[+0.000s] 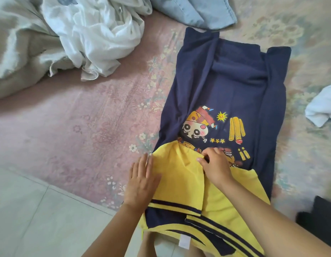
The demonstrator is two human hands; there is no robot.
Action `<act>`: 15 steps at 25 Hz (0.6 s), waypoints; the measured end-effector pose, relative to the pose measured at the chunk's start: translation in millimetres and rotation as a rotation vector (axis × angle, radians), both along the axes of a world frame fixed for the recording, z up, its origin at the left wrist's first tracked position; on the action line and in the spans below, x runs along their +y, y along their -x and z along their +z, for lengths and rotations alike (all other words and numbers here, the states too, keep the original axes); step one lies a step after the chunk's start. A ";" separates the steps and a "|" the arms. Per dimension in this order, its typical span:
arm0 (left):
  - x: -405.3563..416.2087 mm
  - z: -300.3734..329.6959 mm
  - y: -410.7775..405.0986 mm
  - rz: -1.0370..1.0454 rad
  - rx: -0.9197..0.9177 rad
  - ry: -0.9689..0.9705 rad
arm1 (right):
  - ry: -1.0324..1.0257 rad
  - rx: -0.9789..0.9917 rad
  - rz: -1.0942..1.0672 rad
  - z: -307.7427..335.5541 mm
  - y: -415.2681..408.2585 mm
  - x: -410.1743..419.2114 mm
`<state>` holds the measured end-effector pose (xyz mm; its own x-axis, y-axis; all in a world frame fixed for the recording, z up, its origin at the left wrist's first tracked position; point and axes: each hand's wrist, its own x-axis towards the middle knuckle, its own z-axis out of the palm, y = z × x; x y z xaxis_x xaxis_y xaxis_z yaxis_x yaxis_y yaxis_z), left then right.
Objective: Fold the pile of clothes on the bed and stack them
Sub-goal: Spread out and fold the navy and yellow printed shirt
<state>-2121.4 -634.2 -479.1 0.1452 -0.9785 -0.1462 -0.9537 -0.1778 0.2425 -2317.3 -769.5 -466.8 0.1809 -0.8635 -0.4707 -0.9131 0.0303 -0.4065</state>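
Observation:
A navy and yellow T-shirt (233,86) with a cartoon print lies lengthwise on the bed, its long sides folded inward. The yellow sleeves and collar end hangs over the bed's near edge. My left hand (142,180) rests flat, fingers apart, on the folded yellow sleeve (181,175) at the shirt's left side. My right hand (214,164) pinches the upper edge of that yellow sleeve near the print. A pile of unfolded clothes sits at the back left: a white garment (98,34) and a grey-beige one (18,52).
The bed has a pink and pale green floral cover (86,123). Light blue denim (198,12) lies at the back. A white garment (322,104) is at the right edge, a dark item (320,217) at lower right. Tiled floor (31,216) shows lower left.

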 end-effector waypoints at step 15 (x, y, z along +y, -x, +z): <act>25.4 14.3 -34.0 0.620 0.313 -0.445 | 0.107 -0.266 -0.146 7.3 -66.4 0.5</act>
<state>-2087.4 -608.8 -464.8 0.5282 -0.5753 -0.6245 -0.5511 -0.7918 0.2633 -2251.0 -769.0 -459.5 0.1563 -0.9315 -0.3286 -0.7637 0.0971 -0.6383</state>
